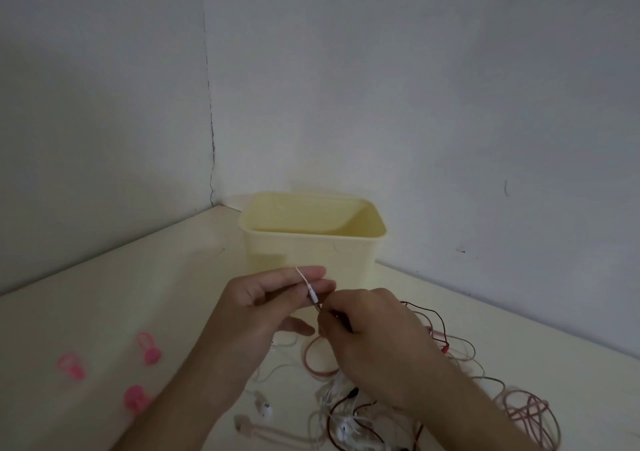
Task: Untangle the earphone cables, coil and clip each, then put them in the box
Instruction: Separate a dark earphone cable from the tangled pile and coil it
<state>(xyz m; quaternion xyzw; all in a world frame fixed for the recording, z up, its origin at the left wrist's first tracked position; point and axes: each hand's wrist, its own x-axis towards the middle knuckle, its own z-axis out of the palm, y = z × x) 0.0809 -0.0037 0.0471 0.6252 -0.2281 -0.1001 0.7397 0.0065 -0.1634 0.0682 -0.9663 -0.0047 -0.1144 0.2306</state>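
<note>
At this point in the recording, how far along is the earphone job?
Early. Nothing looks finished: the yellow box shows no cables, and three pink clips lie unused. Left hand and right hand hold the white cable's plug. The tangled pile remains.

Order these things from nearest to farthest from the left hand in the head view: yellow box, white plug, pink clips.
From the left hand:
1. white plug, between its fingers.
2. yellow box, just behind, near the corner.
3. pink clips, left on the table.
</note>
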